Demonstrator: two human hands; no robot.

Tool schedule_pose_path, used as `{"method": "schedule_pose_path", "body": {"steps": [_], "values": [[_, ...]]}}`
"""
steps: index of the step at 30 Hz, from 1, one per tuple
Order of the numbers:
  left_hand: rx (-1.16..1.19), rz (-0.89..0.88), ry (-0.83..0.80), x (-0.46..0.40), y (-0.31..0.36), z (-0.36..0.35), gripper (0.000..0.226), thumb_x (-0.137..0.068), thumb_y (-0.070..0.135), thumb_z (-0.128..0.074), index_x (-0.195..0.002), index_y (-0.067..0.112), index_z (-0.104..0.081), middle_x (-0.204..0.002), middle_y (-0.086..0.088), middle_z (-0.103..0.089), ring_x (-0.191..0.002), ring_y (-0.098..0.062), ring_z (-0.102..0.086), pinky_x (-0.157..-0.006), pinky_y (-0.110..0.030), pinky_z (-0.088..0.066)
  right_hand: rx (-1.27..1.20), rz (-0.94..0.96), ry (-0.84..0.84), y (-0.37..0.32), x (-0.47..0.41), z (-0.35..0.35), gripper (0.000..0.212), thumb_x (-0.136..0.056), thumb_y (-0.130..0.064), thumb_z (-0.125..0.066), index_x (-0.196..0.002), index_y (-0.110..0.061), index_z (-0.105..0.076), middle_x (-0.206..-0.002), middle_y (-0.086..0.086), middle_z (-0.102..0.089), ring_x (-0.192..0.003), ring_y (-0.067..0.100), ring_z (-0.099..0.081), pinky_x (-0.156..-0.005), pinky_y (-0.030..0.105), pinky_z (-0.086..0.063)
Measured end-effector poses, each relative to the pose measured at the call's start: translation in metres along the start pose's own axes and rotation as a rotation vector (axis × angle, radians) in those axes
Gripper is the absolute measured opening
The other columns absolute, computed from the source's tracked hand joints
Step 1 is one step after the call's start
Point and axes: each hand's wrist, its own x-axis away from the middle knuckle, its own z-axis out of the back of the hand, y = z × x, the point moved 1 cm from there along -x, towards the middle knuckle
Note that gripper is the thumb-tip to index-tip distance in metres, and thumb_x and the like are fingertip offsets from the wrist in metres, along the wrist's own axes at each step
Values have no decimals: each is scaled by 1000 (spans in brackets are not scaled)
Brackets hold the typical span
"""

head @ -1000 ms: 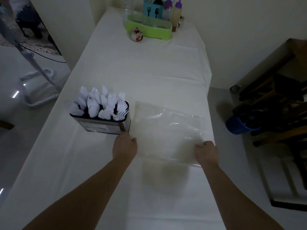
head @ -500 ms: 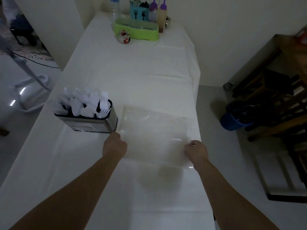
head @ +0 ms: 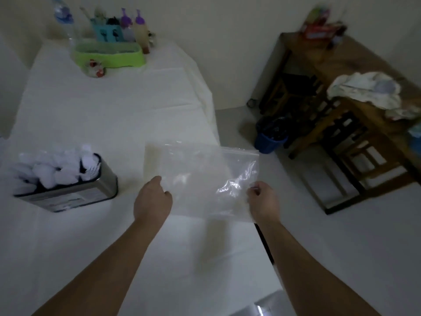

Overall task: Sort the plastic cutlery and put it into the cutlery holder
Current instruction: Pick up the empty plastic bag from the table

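Note:
A metal cutlery holder [head: 75, 197] stands at the left of the white table [head: 109, 115], packed with white plastic spoons and forks [head: 52, 169] standing handle down. A clear, empty zip bag [head: 200, 179] is held up off the table, reaching past its right edge. My left hand [head: 152, 199] pinches the bag's near left corner, to the right of the holder. My right hand [head: 262, 201] pinches the near right corner. No loose cutlery shows on the cloth.
At the table's far end sit a green tray [head: 109, 54], a teal caddy [head: 108, 33], squeeze bottles with purple caps [head: 136, 33], a water bottle [head: 65, 21] and a small jar [head: 95, 67]. To the right are wooden furniture [head: 355, 124], a blue bucket [head: 270, 140] and the floor.
Both hands have lifted the clear bag off the cloth and carried it rightward, past the table's edge. My view has swung to the right. The holder has stayed put.

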Motion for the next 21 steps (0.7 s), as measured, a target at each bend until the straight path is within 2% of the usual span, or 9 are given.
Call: {"method": "schedule_pose_path", "body": {"steps": [3, 7, 11, 16, 21], "values": [[-46, -114, -60, 12, 29, -13, 52, -91, 15, -57, -142, 9, -47, -135, -12, -58, -122, -31, -55, -97, -39, -45, -21, -88, 111, 24, 20, 31, 13, -91, -17, -55, -98, -18, -65, -91, 1, -69, -83, 23, -63, -70, 26, -42], [-91, -273, -142, 32, 67, -38, 46, -90, 18, -56, -135, 10, -48, -125, -13, -61, -114, -33, -59, -86, -38, -48, 21, -200, 236, 62, 45, 69, 15, -90, -17, -54, -98, -19, -66, -90, -1, -68, -78, 19, -56, -69, 25, -37], [-121, -377, -216, 57, 102, -67, 50, -92, 19, -56, -141, 11, -45, -127, -13, -59, -115, -31, -58, -86, -38, -48, 7, -293, 316, 96, 60, 98, 15, -90, -17, -54, -97, -21, -67, -89, 2, -71, -85, 25, -64, -70, 27, -43], [-149, -448, -289, 78, 137, -108, 50, -93, 18, -56, -141, 11, -45, -126, -13, -58, -115, -32, -57, -89, -39, -47, -74, -357, 370, 145, 60, 122, 12, -89, -20, -56, -93, -24, -66, -84, -2, -71, -80, 23, -68, -75, 36, -55], [-206, -477, -364, 83, 168, -170, 47, -93, 17, -58, -138, 11, -46, -127, -14, -56, -115, -33, -56, -90, -40, -48, -78, -399, 363, 198, 30, 137, 11, -90, -22, -56, -95, -23, -66, -85, -3, -69, -80, 21, -66, -76, 33, -53]]}}
